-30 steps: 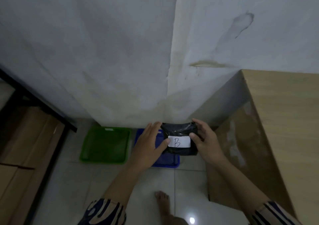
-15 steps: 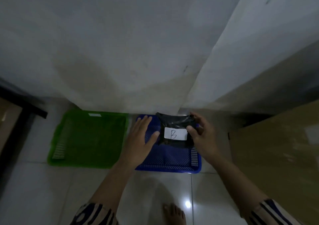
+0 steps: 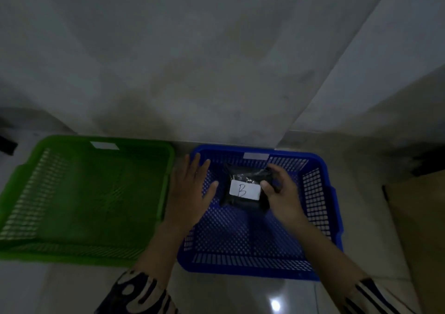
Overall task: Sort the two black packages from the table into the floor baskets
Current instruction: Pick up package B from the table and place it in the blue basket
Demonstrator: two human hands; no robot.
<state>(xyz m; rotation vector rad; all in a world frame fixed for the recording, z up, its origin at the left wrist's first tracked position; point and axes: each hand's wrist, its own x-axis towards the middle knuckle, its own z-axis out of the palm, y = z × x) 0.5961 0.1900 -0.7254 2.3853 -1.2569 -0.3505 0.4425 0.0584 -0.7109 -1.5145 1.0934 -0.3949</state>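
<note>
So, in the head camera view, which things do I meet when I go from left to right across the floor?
Green plastic mesh basket → open left hand → black package with white "B" label → right hand gripping it → right wall of the blue plastic mesh basket.

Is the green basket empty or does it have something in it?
Empty. The green basket shows only its bare mesh floor, while the black package labelled B is over the blue basket, held by the right hand.
</note>
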